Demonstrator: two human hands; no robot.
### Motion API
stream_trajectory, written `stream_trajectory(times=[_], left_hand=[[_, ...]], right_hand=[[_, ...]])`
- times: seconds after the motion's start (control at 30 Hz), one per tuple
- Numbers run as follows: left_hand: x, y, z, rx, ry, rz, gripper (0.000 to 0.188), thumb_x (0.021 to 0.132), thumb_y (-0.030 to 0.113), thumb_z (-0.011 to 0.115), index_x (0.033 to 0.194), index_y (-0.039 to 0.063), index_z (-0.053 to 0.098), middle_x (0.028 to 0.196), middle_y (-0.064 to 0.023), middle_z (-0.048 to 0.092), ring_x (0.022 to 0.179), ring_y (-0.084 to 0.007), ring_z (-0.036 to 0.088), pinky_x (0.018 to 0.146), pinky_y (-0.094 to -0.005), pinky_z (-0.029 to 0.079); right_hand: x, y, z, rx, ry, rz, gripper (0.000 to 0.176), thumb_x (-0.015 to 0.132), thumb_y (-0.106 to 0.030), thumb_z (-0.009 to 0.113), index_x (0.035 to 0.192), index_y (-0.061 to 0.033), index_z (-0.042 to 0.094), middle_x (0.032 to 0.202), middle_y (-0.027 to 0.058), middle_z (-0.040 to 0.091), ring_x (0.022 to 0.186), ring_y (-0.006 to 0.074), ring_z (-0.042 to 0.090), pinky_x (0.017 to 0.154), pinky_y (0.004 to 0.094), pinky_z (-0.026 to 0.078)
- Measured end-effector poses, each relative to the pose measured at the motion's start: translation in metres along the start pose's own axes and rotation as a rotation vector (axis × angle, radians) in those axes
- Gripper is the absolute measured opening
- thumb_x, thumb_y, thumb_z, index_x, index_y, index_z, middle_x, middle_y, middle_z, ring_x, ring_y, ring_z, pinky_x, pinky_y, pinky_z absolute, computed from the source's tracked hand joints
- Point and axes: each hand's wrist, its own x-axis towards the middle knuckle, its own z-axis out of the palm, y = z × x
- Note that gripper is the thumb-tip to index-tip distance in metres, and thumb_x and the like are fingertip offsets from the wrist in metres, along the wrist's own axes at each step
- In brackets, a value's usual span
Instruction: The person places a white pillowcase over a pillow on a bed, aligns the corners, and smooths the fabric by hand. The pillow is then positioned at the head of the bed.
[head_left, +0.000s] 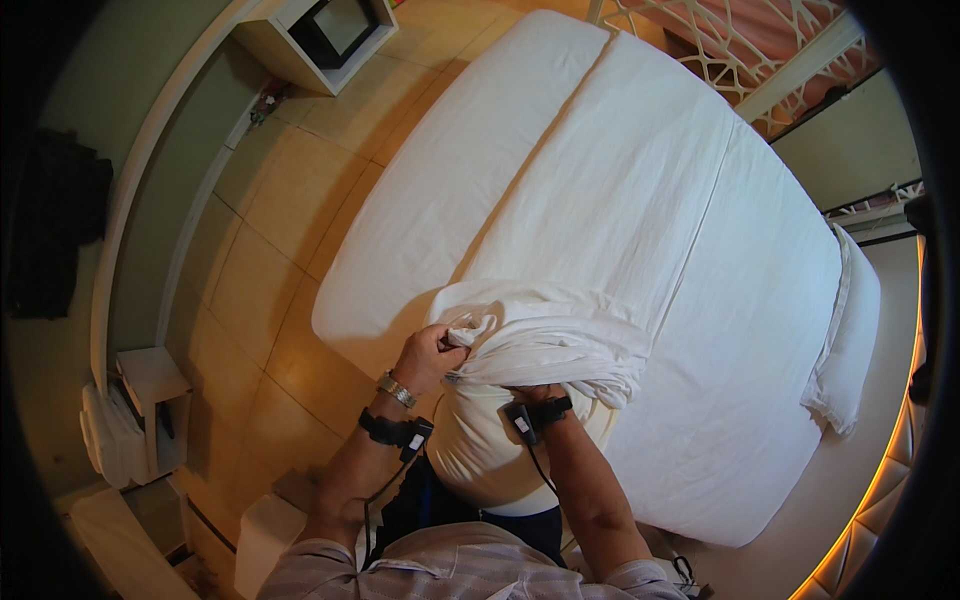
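A pillow in cream fabric rests against the front of my body at the near edge of the bed. Bunched white cloth, apparently a pillowcase, covers its far end. My left hand pinches the cloth's gathered edge between thumb and fingers. My right hand is mostly hidden beneath the folds, between the cloth and the pillow, so its fingers cannot be made out. Under both lies a bed with white bedding, where a folded sheet or cover runs lengthwise.
A white pillow lies at the bed's right end, by a lit padded headboard. Tiled floor runs along the left. White shelf units stand at the left wall and at the upper left. A lattice screen is beyond the bed.
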Motion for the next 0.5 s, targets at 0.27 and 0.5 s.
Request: stream_trajectory(times=[0.27,0.5], left_hand=[[0.011,-0.005,-0.007,0.195,-0.209,0.107,0.024,0.086,0.013,0.077,0.104,-0.003,0.073,0.088,-0.0102,0.076,0.078,-0.015,0.069,0.071,-0.0326,0.057],[0.007,0.008,-0.006,0.308,0.032,0.271,0.025,0.083,0.013,0.079,0.102,-0.003,0.072,0.086,-0.014,0.073,0.076,-0.0197,0.069,0.068,-0.0359,0.055]], right_hand=[[-0.007,-0.072,0.013,-0.835,0.011,-0.163,0.054,0.098,-0.047,0.062,0.142,-0.0145,0.062,0.144,0.0103,0.062,0.133,0.0318,0.057,0.116,0.0456,0.04],[-0.023,-0.103,0.025,-0.832,0.134,-0.074,0.051,0.101,-0.037,0.058,0.145,-0.011,0.058,0.149,0.0159,0.056,0.138,0.035,0.051,0.118,0.046,0.038]])
